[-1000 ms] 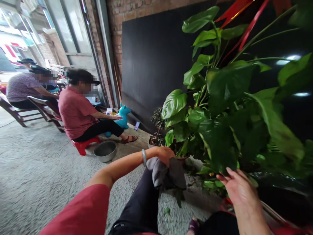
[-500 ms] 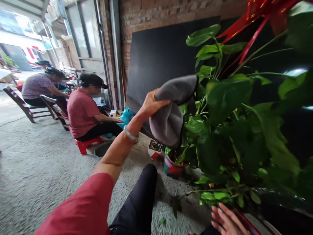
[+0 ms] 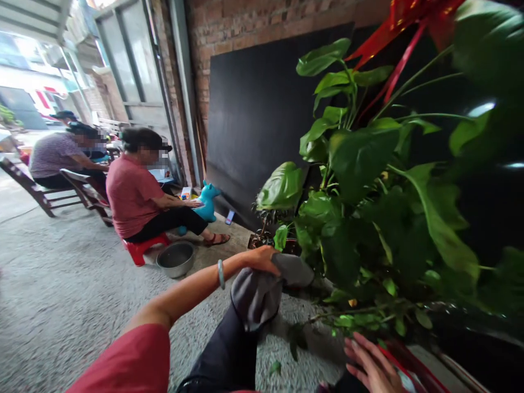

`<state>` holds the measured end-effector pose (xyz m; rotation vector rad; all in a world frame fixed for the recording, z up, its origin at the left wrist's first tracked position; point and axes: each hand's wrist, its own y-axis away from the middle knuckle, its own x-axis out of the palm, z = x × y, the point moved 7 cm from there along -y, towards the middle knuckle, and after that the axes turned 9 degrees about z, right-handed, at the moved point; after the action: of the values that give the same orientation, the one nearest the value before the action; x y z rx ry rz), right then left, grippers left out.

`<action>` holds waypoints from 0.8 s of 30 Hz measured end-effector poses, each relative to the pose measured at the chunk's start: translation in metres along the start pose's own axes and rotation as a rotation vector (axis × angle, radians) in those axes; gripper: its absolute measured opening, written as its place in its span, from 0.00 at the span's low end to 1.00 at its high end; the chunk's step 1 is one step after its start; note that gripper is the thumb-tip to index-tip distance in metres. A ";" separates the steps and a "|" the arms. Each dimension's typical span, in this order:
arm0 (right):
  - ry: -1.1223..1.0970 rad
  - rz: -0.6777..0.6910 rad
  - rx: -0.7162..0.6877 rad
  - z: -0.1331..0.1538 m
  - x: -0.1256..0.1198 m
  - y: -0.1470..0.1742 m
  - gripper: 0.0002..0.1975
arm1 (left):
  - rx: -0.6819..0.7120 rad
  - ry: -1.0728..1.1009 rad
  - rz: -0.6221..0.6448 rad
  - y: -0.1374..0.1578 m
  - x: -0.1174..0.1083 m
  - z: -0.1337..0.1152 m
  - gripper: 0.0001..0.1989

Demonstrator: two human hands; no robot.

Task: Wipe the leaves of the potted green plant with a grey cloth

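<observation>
Head view: the left hand [image 3: 262,257] grips a grey cloth [image 3: 262,289], soft and crumpled, hanging in folds over the knee just below centre. At five o'clock the right hand [image 3: 370,365] lies open, fingers spread, under the low leaves of the large pothos plant [image 3: 360,180]. At nine o'clock, a seated person in red [image 3: 133,194] beside a metal bowl [image 3: 176,257].

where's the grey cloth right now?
Head view, centre-low: the grey cloth is bunched in the left hand, above the person's dark-trousered knee and just left of the big green plant.
</observation>
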<state>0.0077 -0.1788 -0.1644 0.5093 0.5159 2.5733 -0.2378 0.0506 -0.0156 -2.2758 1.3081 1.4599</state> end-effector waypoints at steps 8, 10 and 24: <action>0.273 0.020 -0.302 0.068 0.055 0.057 0.48 | -0.065 -0.076 -0.118 0.042 0.021 -0.057 0.25; 0.443 0.170 -0.333 0.059 0.061 0.065 0.49 | -0.063 -0.009 -0.159 0.044 0.033 -0.070 0.24; 0.190 -0.233 -0.235 -0.013 -0.017 0.047 0.52 | 0.220 0.684 0.260 0.016 0.183 -0.157 0.60</action>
<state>-0.0017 -0.2296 -0.1596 0.1163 0.3076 2.4251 -0.1157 -0.1498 -0.0741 -2.6185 1.8784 0.5218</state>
